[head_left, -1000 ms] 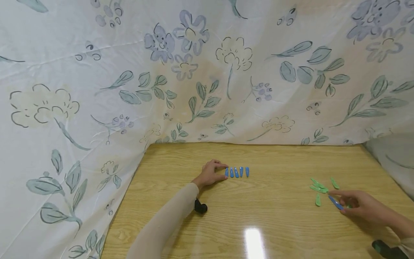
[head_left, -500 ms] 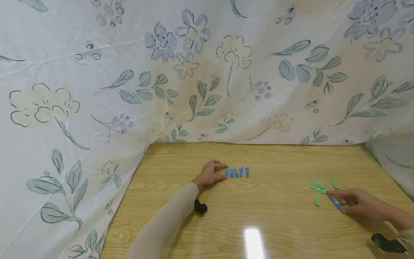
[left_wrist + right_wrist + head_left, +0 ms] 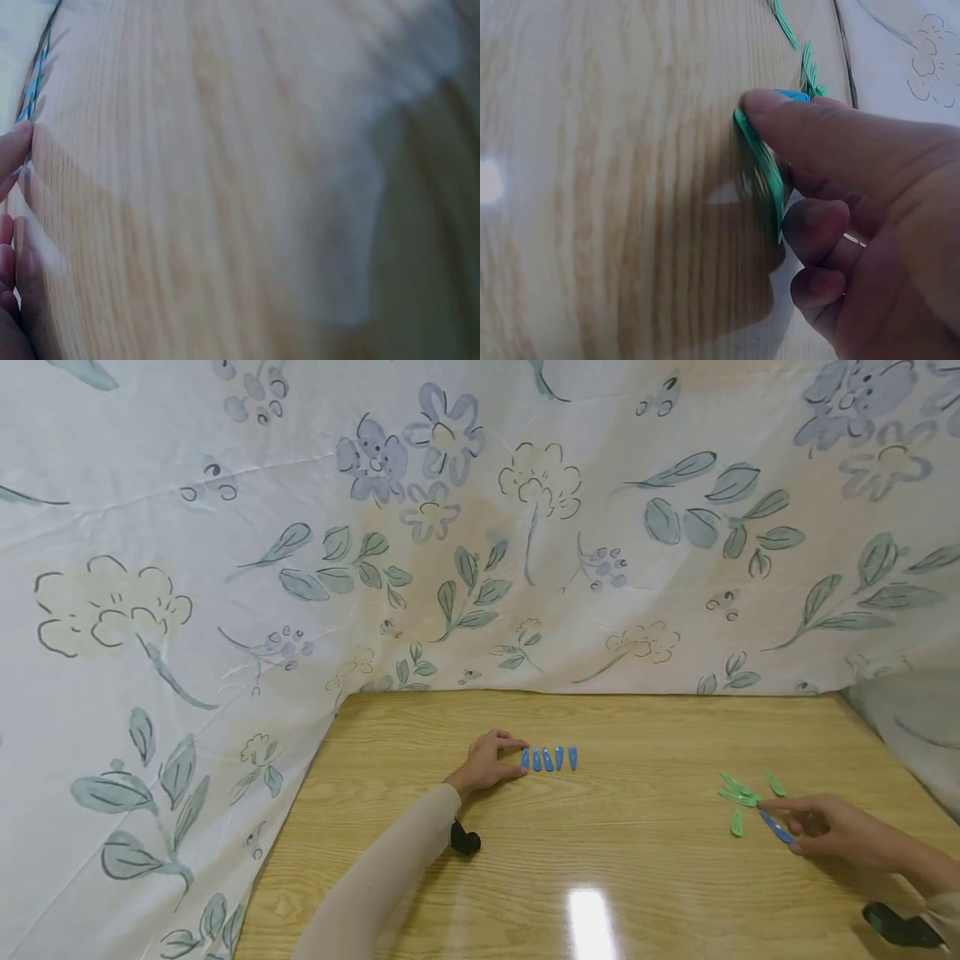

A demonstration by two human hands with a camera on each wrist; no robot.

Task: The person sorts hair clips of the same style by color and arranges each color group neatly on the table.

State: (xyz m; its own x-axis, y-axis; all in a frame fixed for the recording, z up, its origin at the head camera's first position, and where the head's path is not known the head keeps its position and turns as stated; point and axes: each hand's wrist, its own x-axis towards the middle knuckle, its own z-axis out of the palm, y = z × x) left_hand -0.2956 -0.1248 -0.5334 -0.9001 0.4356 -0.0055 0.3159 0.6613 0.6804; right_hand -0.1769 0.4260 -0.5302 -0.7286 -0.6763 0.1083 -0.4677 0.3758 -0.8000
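In the head view my left hand (image 3: 491, 762) spans the leftmost blue snap hair clip (image 3: 526, 758), thumb at its near end and index finger at its far end. That clip starts a row of several blue hair clips (image 3: 559, 757) on the table. At the right, my right hand (image 3: 847, 832) pinches another blue hair clip (image 3: 776, 827) lengthwise between thumb and index finger. Its tip is close to a cluster of green hair clips (image 3: 738, 792). The right wrist view shows a green hair clip (image 3: 765, 169) by the thumb, with the blue one mostly hidden behind the thumb.
The wooden table (image 3: 600, 827) reaches back to a floral cloth (image 3: 480, 568) hanging behind it and on the left. Loose green clips lie beyond (image 3: 776, 783) and on the near side of the cluster. Black wrist devices sit below both hands.
My right hand has shifted slightly left with the blue hair clip, and the green patch seen under its fingers is now hidden in the head view. The left hand stays in place.
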